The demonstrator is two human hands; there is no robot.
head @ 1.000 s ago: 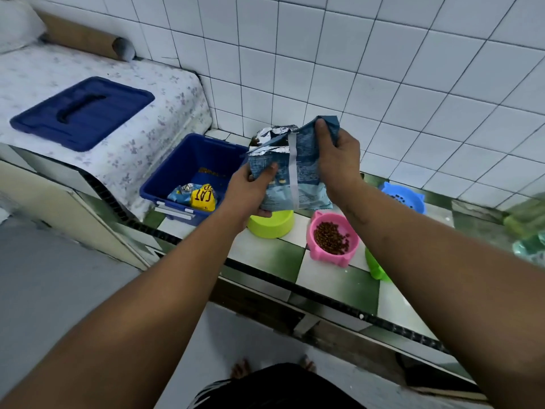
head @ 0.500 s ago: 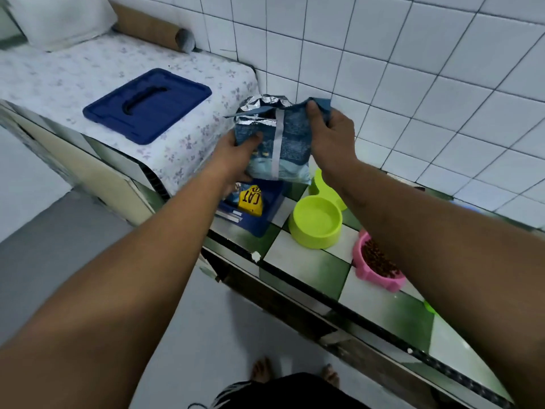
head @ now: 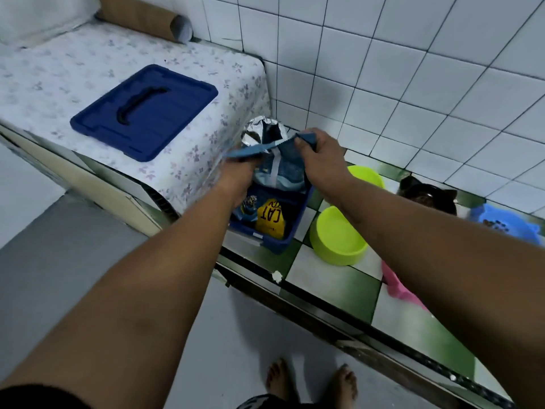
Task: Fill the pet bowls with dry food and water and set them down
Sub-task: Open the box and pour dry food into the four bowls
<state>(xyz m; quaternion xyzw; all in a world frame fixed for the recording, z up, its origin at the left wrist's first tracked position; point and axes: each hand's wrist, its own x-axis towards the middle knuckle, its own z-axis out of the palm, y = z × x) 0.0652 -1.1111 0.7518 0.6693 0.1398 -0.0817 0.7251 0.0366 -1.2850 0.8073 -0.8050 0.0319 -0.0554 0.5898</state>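
A blue pet-food bag (head: 278,169) with a silver foil mouth sits in the blue bin (head: 290,231) on the tiled counter. My left hand (head: 239,175) grips the bag's top left edge and my right hand (head: 320,160) pinches its top right corner. Two lime-green bowls look unfilled: one (head: 339,236) right of the bin, another (head: 367,175) behind my right wrist. A blue bowl (head: 505,221) with some kibble is at far right. My right forearm covers most of a pink bowl (head: 398,287).
A yellow packet marked CAT (head: 269,218) lies in the bin. The bin's blue lid (head: 144,110) rests on a floral-covered surface to the left. A dark cat-eared bowl (head: 427,194) sits by the tiled wall. A cardboard tube (head: 147,19) lies far back. My bare feet (head: 312,382) are on the floor.
Both hands have carried the food bag left and down from above the bowls into the blue bin. The view has swung left, so the pink bowl is now mostly under my right arm.
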